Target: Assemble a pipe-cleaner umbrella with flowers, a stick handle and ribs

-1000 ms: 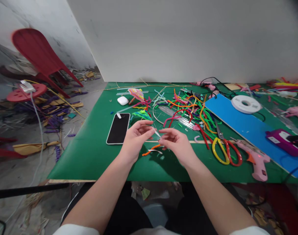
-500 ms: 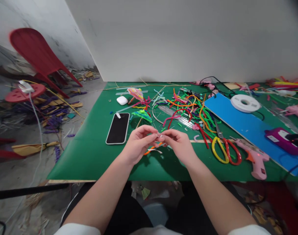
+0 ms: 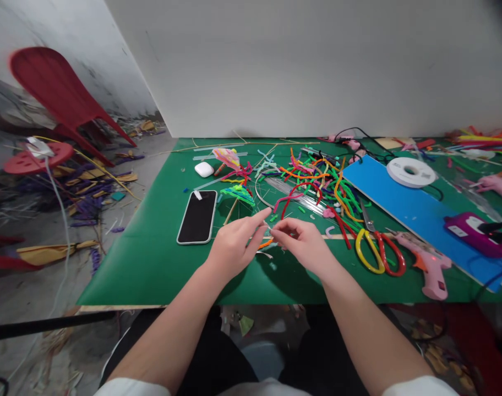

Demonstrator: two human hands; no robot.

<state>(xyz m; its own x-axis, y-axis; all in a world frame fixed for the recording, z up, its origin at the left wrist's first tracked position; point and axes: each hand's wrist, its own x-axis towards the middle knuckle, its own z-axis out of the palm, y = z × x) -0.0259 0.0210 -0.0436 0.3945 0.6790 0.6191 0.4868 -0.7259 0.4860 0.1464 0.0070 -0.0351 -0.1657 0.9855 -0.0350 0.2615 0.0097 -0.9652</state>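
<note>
My left hand (image 3: 236,245) and my right hand (image 3: 303,245) meet fingertip to fingertip low over the green table (image 3: 152,258), both pinching a thin pale strip (image 3: 269,228) that is too small to name. Under the fingers lie an orange pipe cleaner (image 3: 266,242) and a white scrap (image 3: 266,254). The left forefinger points out toward the right hand.
A black phone (image 3: 198,216) lies left of my hands, a white earbud case (image 3: 203,169) behind it. A heap of coloured pipe cleaners (image 3: 317,184), yellow and red scissors (image 3: 378,250), a pink glue gun (image 3: 426,264), a blue board (image 3: 416,212) with a tape roll (image 3: 411,172) lie right.
Both hands have sunk a little toward the table and closed together; a second ago they were apart with the pale strip held between them.
</note>
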